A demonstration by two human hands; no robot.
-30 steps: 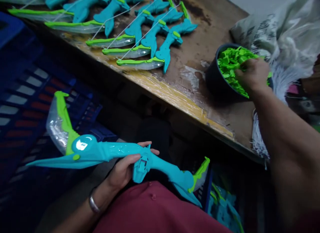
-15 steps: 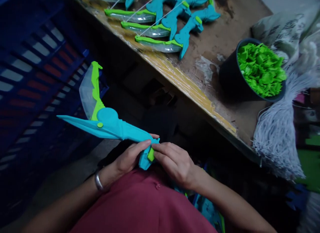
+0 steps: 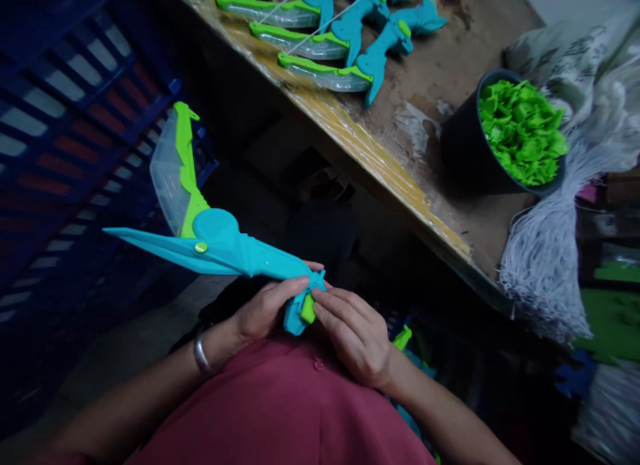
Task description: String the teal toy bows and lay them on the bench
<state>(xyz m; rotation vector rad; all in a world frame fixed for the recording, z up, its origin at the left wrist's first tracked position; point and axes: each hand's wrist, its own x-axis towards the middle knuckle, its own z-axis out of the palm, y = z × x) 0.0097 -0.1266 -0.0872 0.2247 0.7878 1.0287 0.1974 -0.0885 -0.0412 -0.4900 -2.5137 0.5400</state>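
Note:
A blue plastic toy bow (image 3: 270, 260) lies across my front, its pointed end to the left. From its round blue joint rises a limb of green and clear plastic (image 3: 185, 172). My left hand (image 3: 267, 310) is closed around the bow's near part, thumb on top. The fingers of my right hand (image 3: 353, 328) are pressed together against the same part, beside a small green piece (image 3: 308, 309) set in it. My right fingertips partly hide what they touch there.
On the table (image 3: 480, 235), several similar toy bows (image 3: 327, 75) with white strings lie at the back. A black bucket (image 3: 463, 148) of green plastic parts (image 3: 523, 132) stands at right, beside a bundle of white strings (image 3: 547, 272). Blue crates (image 3: 60, 205) stand at left.
The view has shifted slightly, so the table things sit a little higher. Both hands keep their hold on the bow, with hardly any change in the fingers.

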